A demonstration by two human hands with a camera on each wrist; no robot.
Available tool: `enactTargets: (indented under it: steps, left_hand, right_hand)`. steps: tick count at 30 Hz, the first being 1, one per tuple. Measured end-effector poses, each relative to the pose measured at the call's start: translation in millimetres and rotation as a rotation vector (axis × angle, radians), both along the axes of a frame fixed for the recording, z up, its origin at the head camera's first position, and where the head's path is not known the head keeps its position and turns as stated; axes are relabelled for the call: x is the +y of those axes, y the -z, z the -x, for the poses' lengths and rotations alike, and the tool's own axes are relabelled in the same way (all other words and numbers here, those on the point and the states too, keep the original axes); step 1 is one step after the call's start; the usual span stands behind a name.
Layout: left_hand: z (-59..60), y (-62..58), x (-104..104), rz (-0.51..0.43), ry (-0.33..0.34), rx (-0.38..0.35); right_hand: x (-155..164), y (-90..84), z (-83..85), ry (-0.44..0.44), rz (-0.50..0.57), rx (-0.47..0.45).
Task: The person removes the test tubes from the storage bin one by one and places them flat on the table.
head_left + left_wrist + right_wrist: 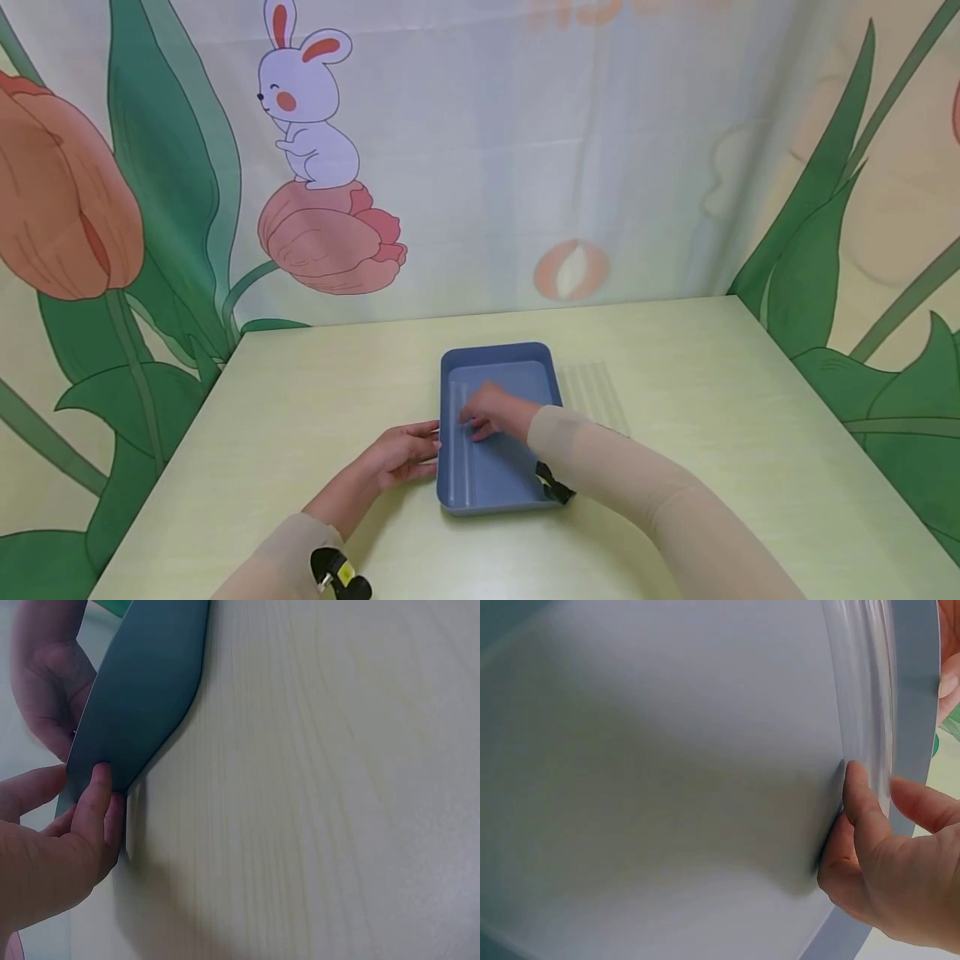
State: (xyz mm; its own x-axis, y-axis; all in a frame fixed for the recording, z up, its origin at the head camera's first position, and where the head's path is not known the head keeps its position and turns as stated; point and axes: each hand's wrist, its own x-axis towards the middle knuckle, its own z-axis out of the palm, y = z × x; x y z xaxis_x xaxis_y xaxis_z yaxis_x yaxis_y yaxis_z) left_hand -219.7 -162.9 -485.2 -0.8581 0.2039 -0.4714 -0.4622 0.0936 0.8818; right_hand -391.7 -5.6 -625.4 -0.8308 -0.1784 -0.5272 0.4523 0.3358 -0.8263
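A blue rectangular tray (517, 475) lies on the table. Along its left inner side runs a long transparent tube (467, 479), seen close up in the right wrist view; whether it is one tube or a pair I cannot tell. My right hand (491, 412) reaches into the tray and pinches the tube, with thumb and index finger on either side of it in the right wrist view. My left hand (405, 454) is at the tray's left wall, its fingers (94, 802) fairly straight against the outside and the thumb by the rim.
Several transparent tubes (596, 392) lie side by side on the pale wooden table (337, 383), just right of the tray and partly behind my right forearm. A printed cloth (465, 167) with a rabbit and tulips hangs around the back and sides.
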Motion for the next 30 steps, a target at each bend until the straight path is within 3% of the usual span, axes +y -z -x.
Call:
enactTargets:
  steps: [3, 6, 13, 23, 25, 30]
  left_hand:
    - [-0.6, 0.1, -1, -0.012, 0.013, 0.008]
    - [-1.5, 0.8, -1, -0.015, 0.021, 0.018]
    - [-2.2, 1.0, -1, -0.017, 0.018, 0.023]
    - [-1.6, 0.3, -1, -0.019, 0.007, 0.015]
    - [-1.7, 0.1, -2, -0.018, 0.003, 0.011]
    - [-1.5, -0.1, -2, -0.015, 0.000, 0.011]
  right_hand:
    - [-3, 22.7, 15.6, 0.007, 0.011, -0.006]
    - [-5, 33.2, 22.5, 0.008, 0.012, 0.011]
    - [0, -9.8, -4.8, 0.000, 0.004, 0.018]
    - [10, -50.8, -16.6, -0.005, 0.031, 0.019]
    - [15, -69.7, -24.9, -0.020, 0.063, 0.011]
    - [29, -160.3, -75.0, -0.009, 0.081, -0.023]
